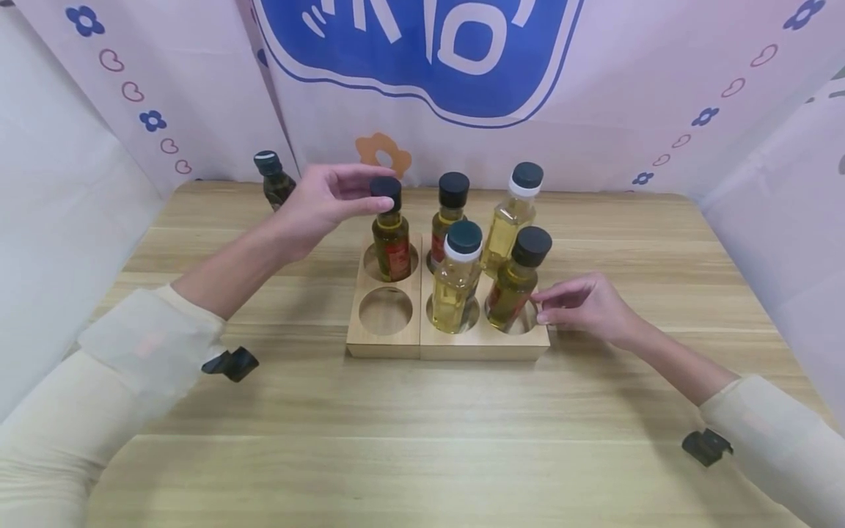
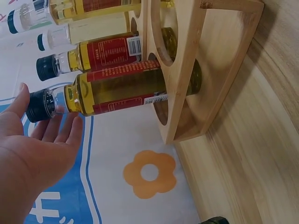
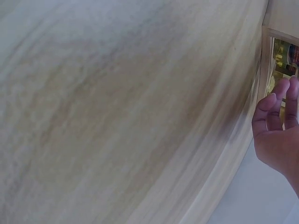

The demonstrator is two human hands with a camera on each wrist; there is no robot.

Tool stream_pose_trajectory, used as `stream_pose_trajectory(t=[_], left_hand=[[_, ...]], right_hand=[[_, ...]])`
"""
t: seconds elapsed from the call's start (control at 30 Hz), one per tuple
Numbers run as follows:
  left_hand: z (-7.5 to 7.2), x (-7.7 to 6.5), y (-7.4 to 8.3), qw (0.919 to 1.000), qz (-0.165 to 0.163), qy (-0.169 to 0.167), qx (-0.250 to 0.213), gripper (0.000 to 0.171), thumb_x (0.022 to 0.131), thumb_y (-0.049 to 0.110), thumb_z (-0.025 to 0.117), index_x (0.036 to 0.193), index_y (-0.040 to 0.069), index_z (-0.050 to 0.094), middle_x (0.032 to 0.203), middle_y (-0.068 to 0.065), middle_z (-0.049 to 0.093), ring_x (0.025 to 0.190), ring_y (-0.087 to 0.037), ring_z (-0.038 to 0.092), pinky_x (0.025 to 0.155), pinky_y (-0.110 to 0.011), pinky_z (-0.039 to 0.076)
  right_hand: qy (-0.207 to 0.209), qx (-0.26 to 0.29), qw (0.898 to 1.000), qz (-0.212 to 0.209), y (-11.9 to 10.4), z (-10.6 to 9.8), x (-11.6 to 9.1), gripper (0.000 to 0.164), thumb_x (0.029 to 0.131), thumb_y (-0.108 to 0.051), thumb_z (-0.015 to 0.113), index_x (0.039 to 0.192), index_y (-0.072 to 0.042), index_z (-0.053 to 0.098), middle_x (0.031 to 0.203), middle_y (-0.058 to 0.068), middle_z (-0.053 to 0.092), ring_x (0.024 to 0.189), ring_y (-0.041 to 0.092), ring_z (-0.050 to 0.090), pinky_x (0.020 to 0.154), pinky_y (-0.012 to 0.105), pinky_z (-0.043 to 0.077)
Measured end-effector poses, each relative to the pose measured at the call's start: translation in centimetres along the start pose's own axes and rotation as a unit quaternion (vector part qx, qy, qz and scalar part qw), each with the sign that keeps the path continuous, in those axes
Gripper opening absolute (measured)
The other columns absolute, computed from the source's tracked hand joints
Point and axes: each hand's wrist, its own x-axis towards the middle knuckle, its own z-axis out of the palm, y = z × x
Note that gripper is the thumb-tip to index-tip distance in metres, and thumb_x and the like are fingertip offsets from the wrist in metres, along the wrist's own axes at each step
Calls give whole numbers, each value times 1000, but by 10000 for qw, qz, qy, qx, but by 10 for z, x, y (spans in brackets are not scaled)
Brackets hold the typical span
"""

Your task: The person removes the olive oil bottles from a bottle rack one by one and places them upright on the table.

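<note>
My left hand (image 1: 323, 198) pinches the black cap of an olive-green oil bottle (image 1: 394, 253) with a red label, thumb in front and fingers behind. This bottle stands upright in the back left hole of a wooden bottle rack (image 1: 383, 350). In the left wrist view its base (image 2: 196, 77) sits low inside the rack. At the rack's right end my right hand (image 1: 587, 308) grips the edge with thumb and bent fingers, close to another dark-capped oil bottle (image 1: 508, 293). The right wrist view has the right fingers (image 3: 275, 93) at the rack's end.
Also in the rack are a pale oil bottle (image 1: 452, 290) in front, a dark-capped bottle (image 1: 452, 194) behind, and a pale bottle (image 1: 508, 227) at back right. A small dark bottle (image 1: 277, 187) stands beyond my left wrist. A printed cloth (image 1: 627, 132) hangs behind the table.
</note>
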Motion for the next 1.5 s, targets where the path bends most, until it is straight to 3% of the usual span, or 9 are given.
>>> stream_pose_trajectory(t=[0.23,0.5,0.77,1.1,1.5], left_hand=[[3,3,-6,9992,205,-36,-349,39,95,-2,73,134,-1,65,123,-8,75,112,-18,71,107,-32,53],[6,5,-9,9983,302,-112,-482,37,94,-4,74,130,0,68,125,-11,74,118,-23,70,109,-34,52],[6,4,-6,9988,278,62,-391,38,92,-6,74,130,-1,67,120,-12,75,109,-18,73,104,-31,55],[6,3,-6,9990,304,192,-259,37,91,-5,76,127,-2,69,115,-9,77,105,-15,75,102,-30,57],[7,3,-8,9979,372,371,-386,40,90,-8,76,129,-3,68,117,-9,77,104,-14,75,101,-30,57]], right_hand=[[10,13,10000,-98,5,-2,2,30,80,10,83,108,13,73,98,5,80,84,12,76,77,26,64],[-2,53,9999,-127,7,-2,2,27,80,8,84,107,8,76,99,3,80,86,10,76,77,25,63],[50,186,9997,-114,4,-2,0,26,80,11,83,105,6,78,98,1,80,85,11,77,77,26,64],[2,347,9994,-27,1,1,0,29,80,14,80,108,12,73,100,11,79,82,12,77,75,29,64],[18,266,9996,-57,0,1,0,29,80,13,81,107,12,73,100,9,79,83,12,77,75,28,64]])
